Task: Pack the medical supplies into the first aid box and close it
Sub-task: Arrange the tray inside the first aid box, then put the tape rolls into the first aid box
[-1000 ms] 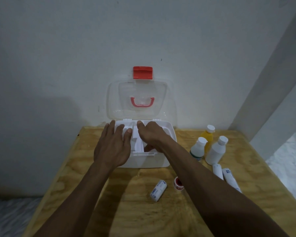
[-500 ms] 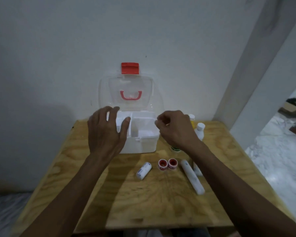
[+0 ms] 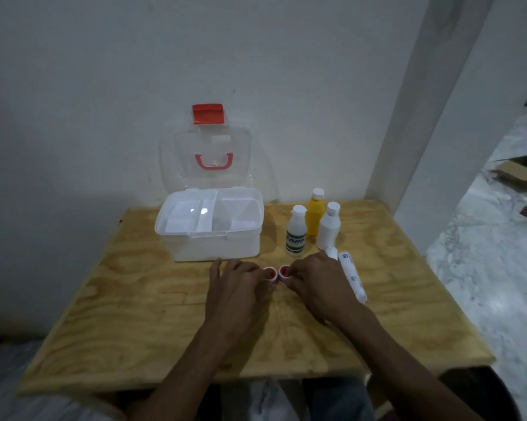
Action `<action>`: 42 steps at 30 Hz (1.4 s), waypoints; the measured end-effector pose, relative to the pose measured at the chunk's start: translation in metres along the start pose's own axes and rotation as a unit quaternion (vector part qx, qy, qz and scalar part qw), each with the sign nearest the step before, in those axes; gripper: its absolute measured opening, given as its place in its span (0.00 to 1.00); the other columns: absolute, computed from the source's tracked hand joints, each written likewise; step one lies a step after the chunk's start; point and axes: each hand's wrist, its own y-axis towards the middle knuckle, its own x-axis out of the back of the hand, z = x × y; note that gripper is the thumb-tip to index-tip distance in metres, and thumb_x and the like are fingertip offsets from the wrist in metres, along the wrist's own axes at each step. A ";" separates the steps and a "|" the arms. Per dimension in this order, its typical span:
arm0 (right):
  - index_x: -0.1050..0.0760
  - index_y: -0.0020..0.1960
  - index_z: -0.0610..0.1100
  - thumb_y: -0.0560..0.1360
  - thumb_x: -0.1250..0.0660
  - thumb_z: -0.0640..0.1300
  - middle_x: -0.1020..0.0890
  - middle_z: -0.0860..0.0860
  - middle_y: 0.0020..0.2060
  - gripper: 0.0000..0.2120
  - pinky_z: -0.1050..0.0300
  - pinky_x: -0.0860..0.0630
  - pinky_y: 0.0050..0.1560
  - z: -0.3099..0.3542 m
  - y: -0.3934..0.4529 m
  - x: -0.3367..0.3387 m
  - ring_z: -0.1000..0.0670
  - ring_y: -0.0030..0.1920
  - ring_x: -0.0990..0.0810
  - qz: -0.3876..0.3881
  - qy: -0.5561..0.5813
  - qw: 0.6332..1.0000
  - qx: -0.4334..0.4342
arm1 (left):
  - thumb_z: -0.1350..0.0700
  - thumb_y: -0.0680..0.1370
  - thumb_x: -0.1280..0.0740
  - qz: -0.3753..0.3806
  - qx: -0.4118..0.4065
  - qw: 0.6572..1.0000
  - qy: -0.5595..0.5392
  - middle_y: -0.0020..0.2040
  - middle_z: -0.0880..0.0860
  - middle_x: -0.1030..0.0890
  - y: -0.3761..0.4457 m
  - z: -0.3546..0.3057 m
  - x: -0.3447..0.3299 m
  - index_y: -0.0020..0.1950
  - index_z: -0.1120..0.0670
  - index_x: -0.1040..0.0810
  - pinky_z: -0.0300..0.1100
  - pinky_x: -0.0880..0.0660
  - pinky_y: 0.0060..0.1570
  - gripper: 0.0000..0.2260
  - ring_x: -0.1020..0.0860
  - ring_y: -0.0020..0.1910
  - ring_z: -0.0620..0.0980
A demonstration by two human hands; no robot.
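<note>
The white first aid box point(image 3: 213, 247) stands open at the back of the table, its clear lid point(image 3: 180, 159) with a red latch leaning on the wall. A white divided tray sits inside. Two small red-centred tape rolls lie side by side in front of the box. My left hand point(image 3: 234, 290) curls its fingers on the left tape roll point(image 3: 270, 273). My right hand point(image 3: 317, 284) pinches the right tape roll point(image 3: 285, 271). Both rolls rest on the table. A small bandage roll seen earlier is hidden under my left hand.
Right of the box stand a white bottle with a green label point(image 3: 295, 233), a yellow bottle point(image 3: 314, 218) and a plain white bottle point(image 3: 329, 227). Two wrapped bandage rolls point(image 3: 352, 276) lie beside my right hand. The wooden table point(image 3: 134, 299) ends at a pillar on the right.
Both hands have left the box and come down to the two tape rolls in front of it. The view has pulled back from the table.
</note>
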 end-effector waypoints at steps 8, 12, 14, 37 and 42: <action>0.17 0.50 0.54 0.76 0.32 0.55 0.15 0.52 0.44 0.08 0.43 0.29 0.59 -0.006 0.001 -0.003 0.49 0.52 0.22 -0.006 -0.013 0.999 0.048 | 0.49 0.81 0.41 0.012 -0.006 0.999 0.032 0.60 0.44 0.19 0.001 -0.011 0.004 0.59 0.43 0.20 0.54 0.50 0.74 0.12 0.29 0.65 0.48; 0.17 0.47 0.52 0.77 0.33 0.53 0.16 0.50 0.45 0.08 0.42 0.32 0.63 -0.002 -0.001 0.000 0.49 0.54 0.23 0.005 -0.020 0.998 0.051 | 0.52 0.80 0.40 0.042 -0.009 0.997 0.059 0.64 0.45 0.22 0.001 -0.014 0.007 0.62 0.43 0.23 0.53 0.54 0.75 0.12 0.32 0.68 0.47; 0.18 0.45 0.51 0.76 0.32 0.52 0.16 0.50 0.44 0.07 0.45 0.30 0.61 0.003 -0.004 0.004 0.48 0.52 0.22 0.005 -0.018 0.999 0.044 | 0.52 0.80 0.39 0.046 -0.014 0.997 0.066 0.64 0.45 0.23 -0.001 -0.015 0.010 0.62 0.42 0.24 0.54 0.56 0.75 0.12 0.33 0.69 0.47; 0.17 0.56 0.46 0.77 0.31 0.49 0.14 0.49 0.53 0.11 0.49 0.21 0.55 0.152 0.168 0.000 0.48 0.50 0.17 -0.023 0.091 0.984 0.149 | 0.47 0.79 0.34 -0.147 0.102 0.982 0.059 0.50 0.53 0.14 0.091 0.142 0.113 0.54 0.49 0.16 0.51 0.25 0.53 0.10 0.20 0.50 0.56; 0.17 0.56 0.45 0.76 0.29 0.46 0.14 0.48 0.51 0.10 0.47 0.19 0.54 0.161 0.192 -0.020 0.47 0.47 0.16 0.001 0.038 0.988 0.151 | 0.49 0.78 0.32 -0.115 0.110 0.985 0.070 0.53 0.52 0.15 0.111 0.152 0.102 0.58 0.49 0.17 0.53 0.24 0.55 0.11 0.20 0.51 0.54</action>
